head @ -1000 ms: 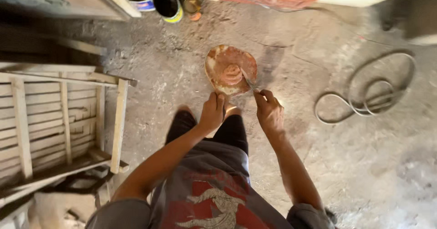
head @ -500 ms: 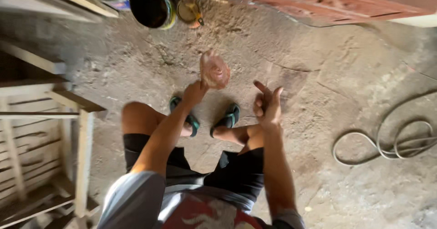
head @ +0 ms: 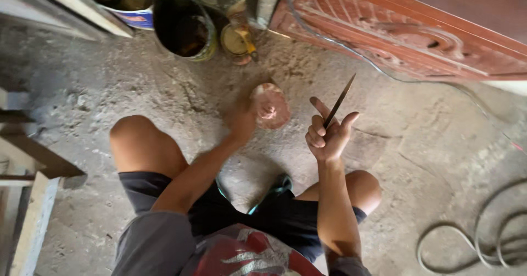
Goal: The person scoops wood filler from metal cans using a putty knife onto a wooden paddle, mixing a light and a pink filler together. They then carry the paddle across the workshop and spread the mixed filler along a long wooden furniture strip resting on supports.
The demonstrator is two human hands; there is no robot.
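Note:
I am squatting over a dusty concrete floor. My left hand (head: 243, 123), blurred by motion, holds a small round lid-like dish (head: 270, 107) smeared with pinkish-brown paste, lifted in front of my knees. My right hand (head: 328, 133) is raised beside it, fingers curled around a thin dark blade or scraper (head: 339, 100) that points up and to the right. The two hands are a short gap apart and the blade does not touch the dish.
Several open paint cans (head: 185, 30) and a small yellowish tin (head: 237, 38) stand at the top by a carved reddish wooden panel (head: 406, 34). A wooden frame (head: 33, 199) is at the left. A coiled hose (head: 483, 237) lies at the lower right.
The view has tilted toward the cans and panel. My left hand has lifted the dish off the floor and brought it near. My right hand has drawn the blade away from it and raised it.

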